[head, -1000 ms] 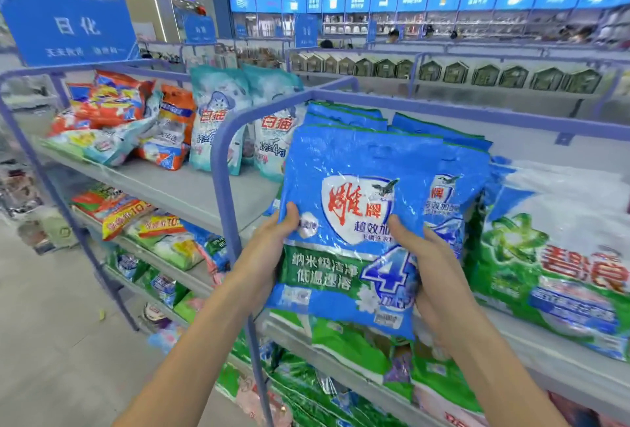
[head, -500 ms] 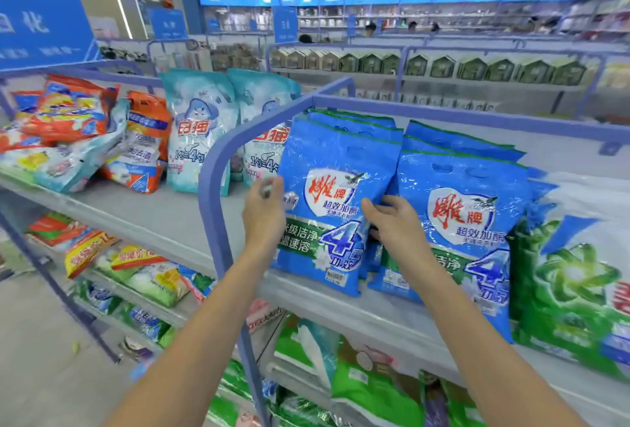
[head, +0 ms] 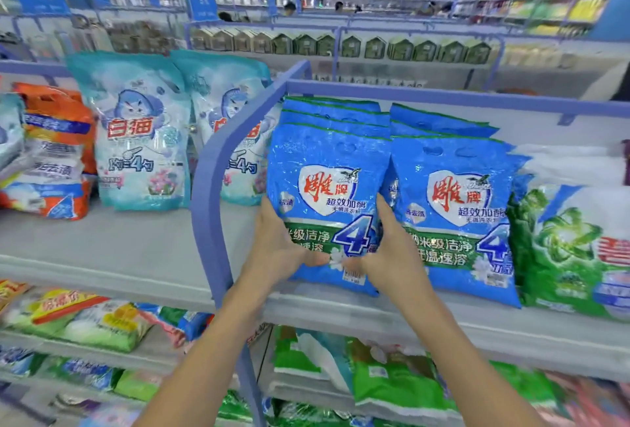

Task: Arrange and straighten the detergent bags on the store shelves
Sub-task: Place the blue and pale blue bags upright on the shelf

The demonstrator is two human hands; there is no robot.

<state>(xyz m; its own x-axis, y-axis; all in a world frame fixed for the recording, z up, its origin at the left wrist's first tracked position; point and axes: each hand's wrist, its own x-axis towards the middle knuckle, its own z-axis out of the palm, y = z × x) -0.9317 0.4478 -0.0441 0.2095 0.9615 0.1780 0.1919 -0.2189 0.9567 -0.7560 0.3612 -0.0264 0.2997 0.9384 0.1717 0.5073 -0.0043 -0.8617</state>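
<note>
Your left hand [head: 276, 253] gripped the lower left edge of the front blue bag [head: 327, 195], with the thumb laid across its face. Your right hand [head: 388, 253] gripped the lower right edge, thumb in front and fingers tucked behind.

The held bag stood upright on the top shelf [head: 119, 249], heading a row of matching bags ranked behind it toward 12 o'clock. Whether its bottom edge touched the shelf board could not be confirmed.

- **Held bag:** The label read 雕牌 in red on a white shield with a bird above it, then 超效加酶, and a large "4" over a green band. The film was glossy and crinkled, with a green top seam and punched handle slots.
- **Second blue bag [head: 453, 201]:** It carried identical print and stood touching the held bag at its 3 o'clock.
- **Green-and-white bag [head: 572, 249]:** It stood further toward 3 o'clock and bore a swirl emblem. Its red writing was cut off.
- **Pale teal pouches [head: 139, 140]:** They stood at 9 o'clock, beyond the rounded blue frame rail [head: 208, 195]. They showed 白猫, a cat drawing and "1勺=4勺".
- **Orange bag [head: 58, 154]:** It slumped beside the pouches, further toward 9 o'clock.
</note>
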